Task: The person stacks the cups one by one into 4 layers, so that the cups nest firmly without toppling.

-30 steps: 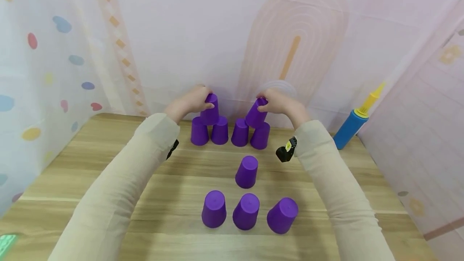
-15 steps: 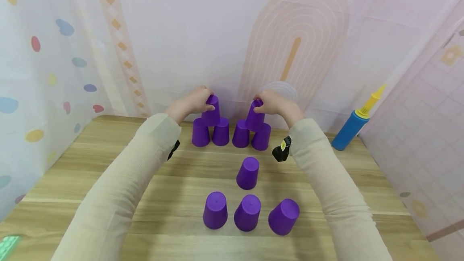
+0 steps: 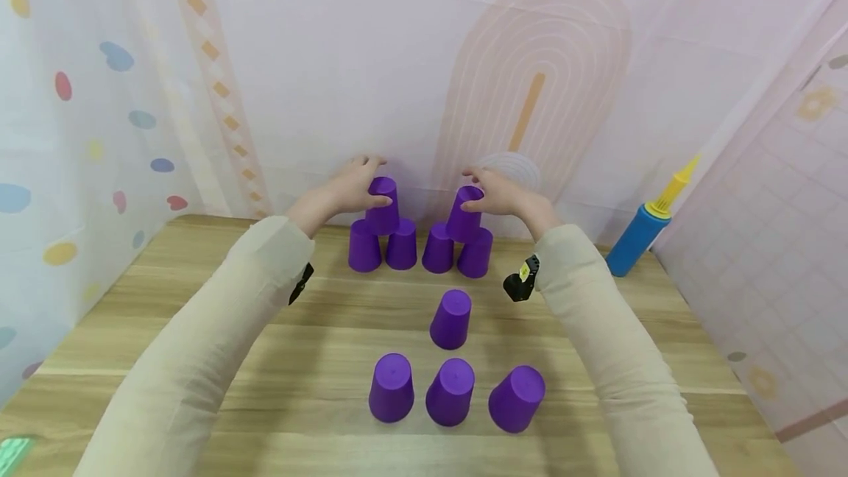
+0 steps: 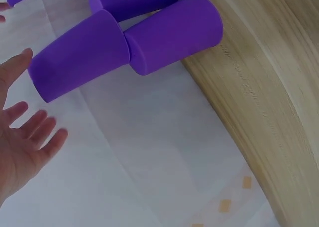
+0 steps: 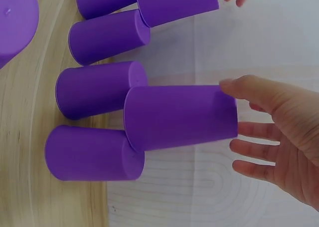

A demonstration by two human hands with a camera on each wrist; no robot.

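1. Head view: the person is reaching both arms to the far edge of the wooden table, where two small cup pyramids are standing against the wall. The left hand is hovering around the left top cup, which is sitting upside down on the two left base cups. The right hand is doing the same at the right top cup, which is resting on the two right base cups. Nearer the person, a single cup is standing behind a row of three cups. A blue and yellow pump is leaning in the right corner.

2. Left wrist view: the left hand is showing spread, straight fingers, released and apart from the left top cup; only the thumb tip is lying close to the cup's closed end.

3. Right wrist view: the right hand is likewise loosened, fingers straight; the thumb tip is just touching the right top cup, the rest standing clear. That cup is bridging both right base cups fairly evenly.

4. Doing this well, as I judge it: the fingers should be drawing straight away without brushing the sides, since each top cup is balancing on only two narrow cup bottoms and a sideways nudge could be tipping it.
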